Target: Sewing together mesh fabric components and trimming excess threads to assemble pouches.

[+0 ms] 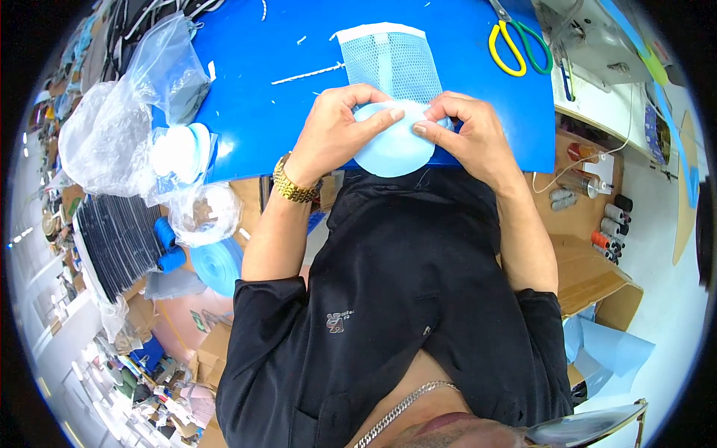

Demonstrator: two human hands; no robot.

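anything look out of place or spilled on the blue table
Only minor litter: small white scraps lie scattered on the blue table, and a white cord lies at the left edge of the mesh piece, like stray offcuts. Nothing looks spilled.

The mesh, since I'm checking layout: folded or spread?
Spread: the mesh lies on the blue table, its white far edge and sides showing; near end hidden.

An open lane of blue table (478, 112) runs between the mesh piece (392, 60) and the scissors (508, 54). Left of the left hand (340, 127), passage is free up to the plastic bags (104, 142), with 1 white cord (308, 73) lying farther back. The right hand (467, 134) and light-blue piece (396, 145) block the front middle.
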